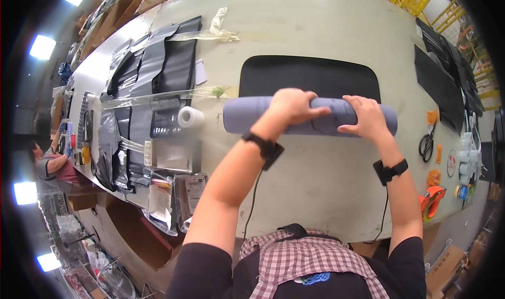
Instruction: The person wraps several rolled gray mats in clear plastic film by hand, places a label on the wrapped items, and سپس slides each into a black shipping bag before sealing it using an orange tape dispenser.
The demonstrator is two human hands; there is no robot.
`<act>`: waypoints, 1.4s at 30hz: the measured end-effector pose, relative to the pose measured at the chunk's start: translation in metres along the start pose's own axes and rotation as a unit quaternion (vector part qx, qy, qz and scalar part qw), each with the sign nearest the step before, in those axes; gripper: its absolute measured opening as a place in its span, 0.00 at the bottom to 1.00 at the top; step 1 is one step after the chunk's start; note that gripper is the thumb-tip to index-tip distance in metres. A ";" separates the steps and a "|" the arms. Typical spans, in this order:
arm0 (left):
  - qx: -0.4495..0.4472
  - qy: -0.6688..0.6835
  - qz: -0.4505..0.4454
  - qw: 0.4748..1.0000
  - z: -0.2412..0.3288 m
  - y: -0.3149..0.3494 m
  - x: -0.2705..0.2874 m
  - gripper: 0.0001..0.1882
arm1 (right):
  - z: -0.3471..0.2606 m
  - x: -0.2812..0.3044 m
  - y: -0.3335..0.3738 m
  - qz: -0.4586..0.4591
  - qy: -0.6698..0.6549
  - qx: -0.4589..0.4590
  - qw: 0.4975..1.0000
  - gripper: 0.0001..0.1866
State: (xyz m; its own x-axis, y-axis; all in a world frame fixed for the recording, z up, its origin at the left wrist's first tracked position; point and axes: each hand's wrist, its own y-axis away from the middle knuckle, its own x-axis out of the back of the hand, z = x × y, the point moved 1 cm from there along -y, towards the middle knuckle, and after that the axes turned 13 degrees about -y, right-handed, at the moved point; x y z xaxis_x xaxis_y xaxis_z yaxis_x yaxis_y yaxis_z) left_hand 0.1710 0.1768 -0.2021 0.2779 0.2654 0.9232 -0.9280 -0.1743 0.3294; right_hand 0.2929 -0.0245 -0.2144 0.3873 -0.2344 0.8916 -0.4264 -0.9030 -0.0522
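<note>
A yoga mat (243,115), blue-purple with darker line markings on its outer face, lies rolled crosswise on the table before me. Its unrolled end (310,73) stretches away from me, flat, black and round-cornered. My left hand (294,106) bears on the middle of the roll, fingers curled over the far side and thumb pointing right. To its right, my right hand (364,117) grips the roll, with its fingers over the top and its thumb toward the left hand. A dark band with a small box sits on each wrist.
Left of the mat are a white roll (190,117) and stacked dark plastic bags (176,62). Scissors (427,145), an orange tape dispenser (432,201) and more black bags (439,86) lie right. Another person (55,165) stands far left.
</note>
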 end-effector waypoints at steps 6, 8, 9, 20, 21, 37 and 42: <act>0.027 -0.016 -0.090 0.995 0.003 -0.016 0.004 0.44 | 0.004 0.005 0.017 -0.001 0.026 0.025 0.999 0.51; 0.010 -0.038 -0.029 0.999 0.010 0.011 -0.014 0.43 | -0.005 -0.005 0.043 0.021 -0.009 0.050 0.998 0.51; 0.002 -0.037 -0.042 0.998 0.016 0.029 -0.024 0.44 | -0.011 -0.011 0.063 0.029 -0.020 0.067 0.997 0.50; -0.072 -0.064 0.207 0.974 0.068 0.251 -0.095 0.25 | -0.096 -0.035 0.216 -0.066 -0.130 0.003 0.989 0.45; -0.073 -0.058 0.183 0.979 0.067 0.265 -0.098 0.31 | -0.086 -0.035 0.205 -0.140 -0.136 -0.023 0.980 0.46; -0.104 -0.051 0.106 0.987 0.025 0.189 -0.076 0.49 | -0.074 -0.047 0.248 0.126 0.041 0.010 0.991 0.44; -0.114 -0.128 0.150 0.974 0.037 0.209 -0.076 0.55 | -0.076 -0.040 0.278 0.188 -0.048 -0.095 0.976 0.43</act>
State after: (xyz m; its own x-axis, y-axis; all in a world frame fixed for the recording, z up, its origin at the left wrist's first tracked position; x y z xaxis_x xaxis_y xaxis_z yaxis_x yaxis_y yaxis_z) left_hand -0.0351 0.0852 -0.1962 0.0121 -0.0162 0.9998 -0.9998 0.0147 0.0124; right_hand 0.0968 -0.2386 -0.2305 0.2442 -0.5776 0.7789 -0.6936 -0.6654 -0.2760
